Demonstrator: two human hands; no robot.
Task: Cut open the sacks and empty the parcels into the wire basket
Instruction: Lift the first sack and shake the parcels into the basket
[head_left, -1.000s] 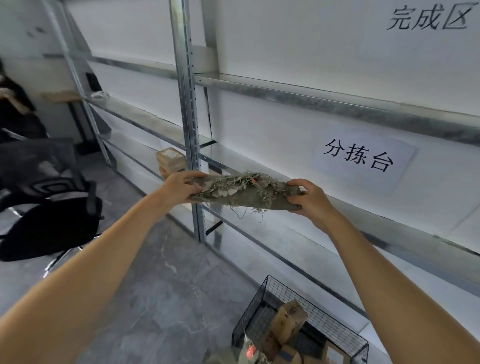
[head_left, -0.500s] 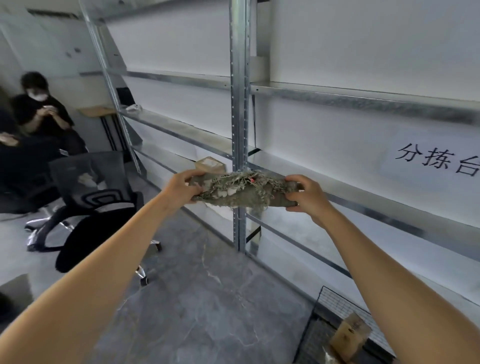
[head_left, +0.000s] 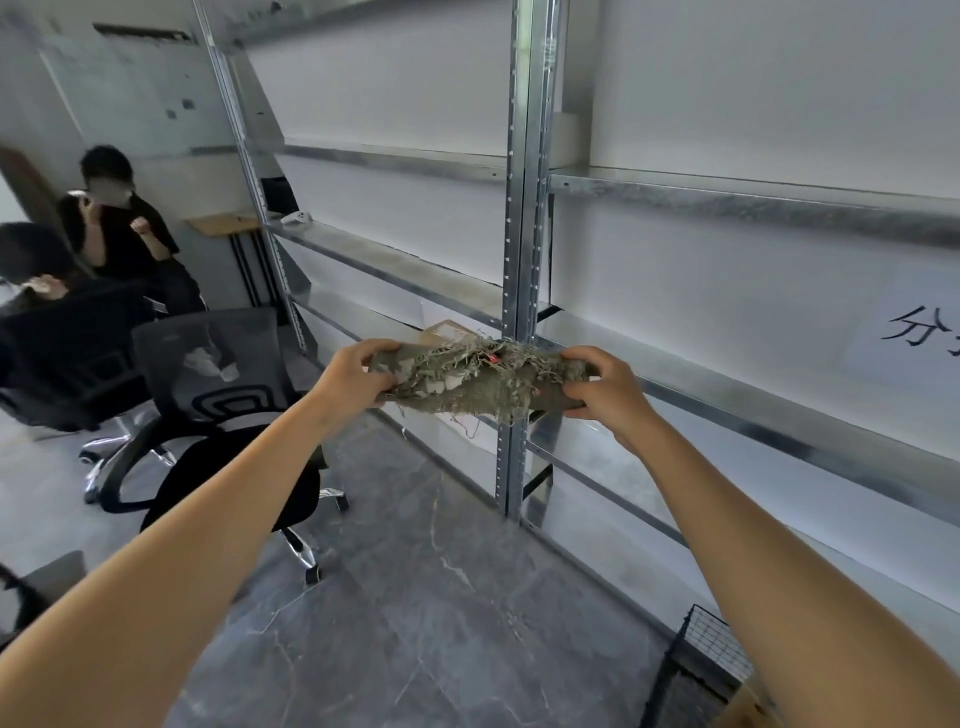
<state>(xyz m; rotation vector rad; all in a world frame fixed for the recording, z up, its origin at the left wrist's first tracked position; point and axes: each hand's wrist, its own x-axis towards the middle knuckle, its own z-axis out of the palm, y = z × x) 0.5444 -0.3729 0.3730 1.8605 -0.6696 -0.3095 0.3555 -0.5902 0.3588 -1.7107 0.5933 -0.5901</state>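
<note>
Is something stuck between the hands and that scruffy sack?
No. The left hand grips one end of the sack and the right hand grips the other. Nothing visible lies between either hand and the sack.

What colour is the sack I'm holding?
The sack is drab grey-green with pale frayed threads, in the head view.

ahead of you stands a galvanised metal shelving rack (head_left: 524, 260), its shelves running off to your left. a paper sign (head_left: 914, 338) with black characters hangs on the wall at your right. on your left a black mesh office chair (head_left: 218, 364) sits on the grey marbled floor (head_left: 441, 597); beyond it are a person in black (head_left: 122, 234), a second person (head_left: 31, 270) and a small wooden table (head_left: 223, 223).
</note>
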